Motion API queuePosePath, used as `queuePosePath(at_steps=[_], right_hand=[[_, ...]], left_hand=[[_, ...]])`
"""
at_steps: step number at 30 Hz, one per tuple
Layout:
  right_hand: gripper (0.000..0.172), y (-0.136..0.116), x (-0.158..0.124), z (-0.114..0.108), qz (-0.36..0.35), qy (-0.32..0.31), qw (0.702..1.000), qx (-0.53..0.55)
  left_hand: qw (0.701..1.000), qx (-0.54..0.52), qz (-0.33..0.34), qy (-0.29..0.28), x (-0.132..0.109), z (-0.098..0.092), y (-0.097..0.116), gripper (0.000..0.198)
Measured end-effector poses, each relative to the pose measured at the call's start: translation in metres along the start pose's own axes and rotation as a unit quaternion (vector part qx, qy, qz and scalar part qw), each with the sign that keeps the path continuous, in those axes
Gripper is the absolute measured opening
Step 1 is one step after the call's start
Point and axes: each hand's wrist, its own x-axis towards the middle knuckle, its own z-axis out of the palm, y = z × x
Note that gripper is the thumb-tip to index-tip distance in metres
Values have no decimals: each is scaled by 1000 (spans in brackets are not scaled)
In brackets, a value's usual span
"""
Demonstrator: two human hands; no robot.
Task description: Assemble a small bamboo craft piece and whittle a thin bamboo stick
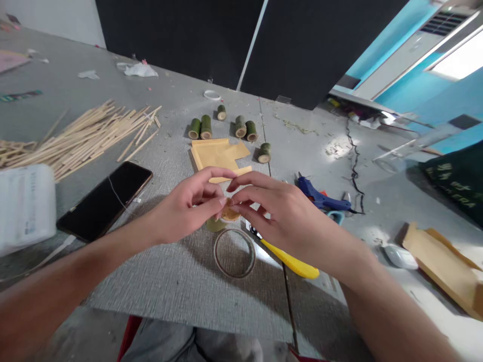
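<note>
Over the middle of the table, the fingertips of my left hand and my right hand meet, closed around a small round tan piece. My fingers partly cover it, and I cannot make out its kind. A greenish see-through patch shows just beneath my left fingers. Closer to me lies a thin ring, like a nearly used-up tape roll. Under my right hand a tool with a yellow handle points at the ring's far side. Beyond my fingertips sits a tan wooden board with raised edge strips.
Several short green bamboo pieces stand or lie behind the board. Thin wooden sticks are heaped at left, near a phone and a white plastic box. At right are a blue glue gun and an open cardboard box.
</note>
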Motion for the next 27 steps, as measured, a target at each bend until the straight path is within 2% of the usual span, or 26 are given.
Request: queuePosePath(at_steps=[11, 27], right_hand=[[21, -1, 0, -2, 10, -17, 1000, 7], [17, 1, 4, 2, 0, 4, 1000, 14]], left_hand=[[1000, 15, -14, 5, 0, 1, 3, 34], [1000, 7, -21, 9, 0, 2, 3, 35]])
